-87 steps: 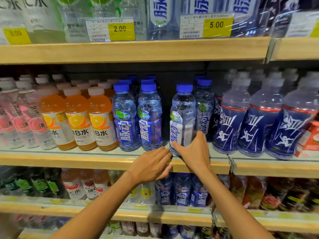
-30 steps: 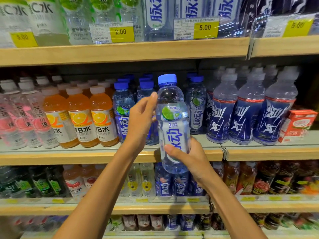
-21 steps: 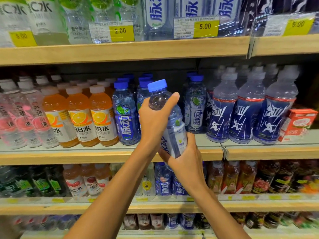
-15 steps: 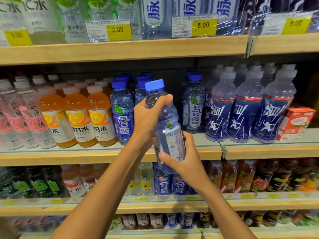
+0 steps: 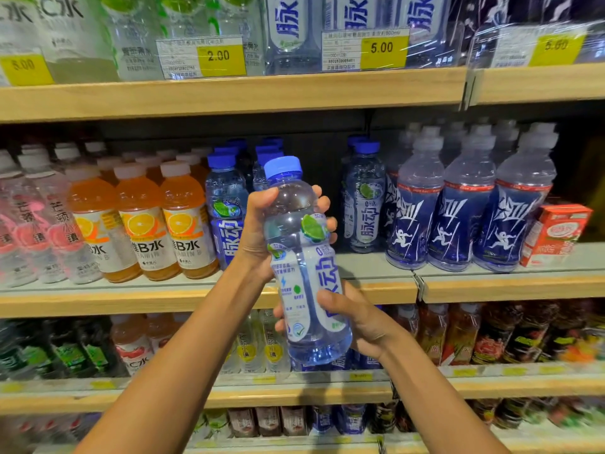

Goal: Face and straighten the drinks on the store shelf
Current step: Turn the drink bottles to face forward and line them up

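Blue-capped drink bottle (image 5: 304,260) sits off the shelf, held in front of the middle wooden shelf (image 5: 131,299) with its top tilted slightly left. Left hand (image 5: 262,231) wraps its fingers round the clear shoulder; right hand (image 5: 357,319) grips the lower label. Matching blue-capped bottles (image 5: 226,208) and orange vitamin drinks (image 5: 140,221) stand on the shelf behind

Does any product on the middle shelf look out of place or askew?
Yes: a red carton sits at the right of the middle shelf, beside the dark blue bottles, the only carton among bottles. A gap also shows behind the held blue-capped bottle.
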Available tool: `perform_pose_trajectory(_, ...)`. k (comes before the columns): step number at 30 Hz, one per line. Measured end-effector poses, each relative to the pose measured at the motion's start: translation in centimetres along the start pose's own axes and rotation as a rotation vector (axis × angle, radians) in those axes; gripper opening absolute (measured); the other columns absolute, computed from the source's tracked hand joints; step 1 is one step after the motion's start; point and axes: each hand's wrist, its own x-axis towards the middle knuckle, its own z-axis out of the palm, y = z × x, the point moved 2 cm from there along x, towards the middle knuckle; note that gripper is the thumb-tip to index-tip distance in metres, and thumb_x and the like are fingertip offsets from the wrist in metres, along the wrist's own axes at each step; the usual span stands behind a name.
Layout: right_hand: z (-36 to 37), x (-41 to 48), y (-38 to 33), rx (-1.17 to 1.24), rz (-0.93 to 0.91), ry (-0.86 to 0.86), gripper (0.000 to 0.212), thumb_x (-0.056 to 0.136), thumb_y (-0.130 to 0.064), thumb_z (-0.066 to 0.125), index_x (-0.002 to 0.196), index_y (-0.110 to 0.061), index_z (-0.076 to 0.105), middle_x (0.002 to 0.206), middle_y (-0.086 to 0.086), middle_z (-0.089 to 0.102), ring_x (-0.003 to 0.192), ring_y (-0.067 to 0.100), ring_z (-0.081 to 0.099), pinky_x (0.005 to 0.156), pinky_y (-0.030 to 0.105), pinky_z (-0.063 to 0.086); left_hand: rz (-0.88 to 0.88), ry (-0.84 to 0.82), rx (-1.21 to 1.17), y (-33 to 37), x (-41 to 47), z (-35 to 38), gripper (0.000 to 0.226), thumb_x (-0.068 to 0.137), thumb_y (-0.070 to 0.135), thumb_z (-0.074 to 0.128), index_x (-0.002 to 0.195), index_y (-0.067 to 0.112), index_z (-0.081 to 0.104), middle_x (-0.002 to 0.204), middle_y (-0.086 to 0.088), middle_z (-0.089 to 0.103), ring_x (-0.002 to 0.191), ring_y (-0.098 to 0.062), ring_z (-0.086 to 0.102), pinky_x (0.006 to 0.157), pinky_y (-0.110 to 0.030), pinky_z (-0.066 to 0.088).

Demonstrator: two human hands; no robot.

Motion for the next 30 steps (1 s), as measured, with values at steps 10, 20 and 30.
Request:
perform_pose_trajectory(10,-0.8,-0.5,-0.9,-0.345,-0.133,0.338,0.041,0.055,-0.038,0.078,0.091,-0.021,0.068,0.086,0.002,0.074,0.081,0.014,0.07,0.07,0.027,0.057,-0.044,0.214,0.379,-0.3,-0.3,-0.3,0.072,0.058,0.063,0.076,0.109,0.013,0.072,0.11,-0.01,0.071,0.098,-0.024,0.068,0.085,-0.036,0.056)
perform_pose_trajectory(20,-7.6,-0.6,-2.3,-0.606,-0.364,0.745,0.026,0.07,-0.021,0.084,0.089,-0.026,0.067,0.078,-0.009,0.074,0.072,0.004,0.07,0.06,0.017,0.053,0.169,0.478,1.492,-3.3,-1.9,-3.7,0.019,0.097,0.02,0.055,0.108,0.008,0.066,0.1,0.0,0.068,0.091,-0.004,0.062,0.083,-0.018,0.048)
perform_pose_trajectory(30,-12.0,0.4,-0.9,-0.714,-0.359,0.926,0.052,0.066,-0.033,0.084,0.108,-0.022,0.057,0.094,-0.007,0.07,0.083,0.002,0.068,0.069,0.019,0.054,0.122,-0.082,2.276,-7.0,-2.6,-7.7,0.047,0.096,0.04,0.038,0.118,0.006,0.06,0.117,-0.01,0.061,0.1,-0.026,0.061,0.082,-0.037,0.051)
